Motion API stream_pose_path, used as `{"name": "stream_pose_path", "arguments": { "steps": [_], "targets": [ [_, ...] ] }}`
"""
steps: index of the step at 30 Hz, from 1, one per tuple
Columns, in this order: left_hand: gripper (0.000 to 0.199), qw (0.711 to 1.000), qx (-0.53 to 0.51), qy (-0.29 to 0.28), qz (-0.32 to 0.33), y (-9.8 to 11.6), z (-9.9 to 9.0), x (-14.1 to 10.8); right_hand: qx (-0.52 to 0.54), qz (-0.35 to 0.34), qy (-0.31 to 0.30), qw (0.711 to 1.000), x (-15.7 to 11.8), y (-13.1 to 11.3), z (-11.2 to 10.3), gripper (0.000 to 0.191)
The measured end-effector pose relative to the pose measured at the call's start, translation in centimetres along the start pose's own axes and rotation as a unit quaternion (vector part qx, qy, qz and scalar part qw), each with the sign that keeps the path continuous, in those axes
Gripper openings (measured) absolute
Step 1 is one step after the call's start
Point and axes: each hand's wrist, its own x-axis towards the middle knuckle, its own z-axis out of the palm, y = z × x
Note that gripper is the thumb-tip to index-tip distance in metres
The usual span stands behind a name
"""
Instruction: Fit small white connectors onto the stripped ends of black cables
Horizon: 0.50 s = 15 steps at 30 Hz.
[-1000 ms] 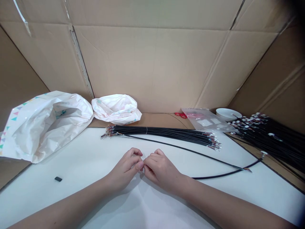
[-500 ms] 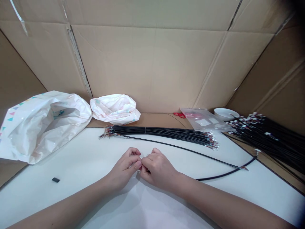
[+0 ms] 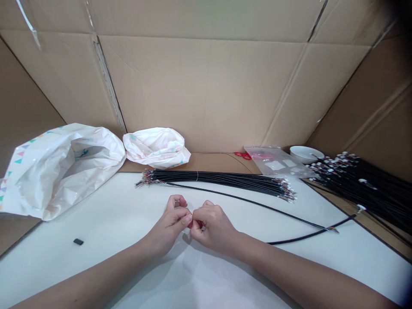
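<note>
My left hand [image 3: 172, 225] and my right hand [image 3: 214, 225] meet fingertip to fingertip over the white table [image 3: 135, 274]. Both are closed in a pinch, and whatever lies between the fingers is too small to make out. From beside my right wrist a black cable [image 3: 299, 238] curves out to the right, ending in a white connector [image 3: 361, 208]; its near end is hidden. Beyond the hands lies a tied bundle of black cables [image 3: 222, 177] with bare coloured wire ends. One thinner loose cable [image 3: 251, 201] slants in front of the bundle and crosses the curved one.
Two white plastic bags [image 3: 86, 180] stand at the back left. A small black piece [image 3: 78, 242] lies on the left. At the back right are a clear bag [image 3: 277, 163], a white bowl [image 3: 305, 153] and a pile of connectored cables [image 3: 383, 189]. Cardboard walls surround the table.
The fingertips have shifted slightly, still pinched together. The curved cable's connector end has moved right and outward. The view has shifted a little.
</note>
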Motion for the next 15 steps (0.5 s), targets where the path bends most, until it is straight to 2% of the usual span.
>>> {"name": "stream_pose_path", "arguments": {
  "steps": [3,7,10,15],
  "targets": [
    [0.039,0.999,-0.030,-0.028,0.000,-0.07,-0.03,-0.26,0.011,0.001,-0.008,1.000,-0.16,-0.06,-0.04,0.015],
    [0.038,0.997,-0.049,-0.057,-0.021,0.10,-0.04,-0.55,0.032,-0.037,-0.023,0.999,-0.43,-0.14,-0.12,0.014],
    [0.040,0.998,-0.022,-0.052,-0.027,0.24,0.03,-0.56,0.009,-0.041,-0.010,0.999,-0.45,-0.18,-0.12,0.018],
    [0.047,1.000,0.004,-0.009,0.013,0.34,0.29,-0.42,-0.014,-0.015,0.013,1.000,-0.24,-0.47,0.12,0.020]
  ]
}}
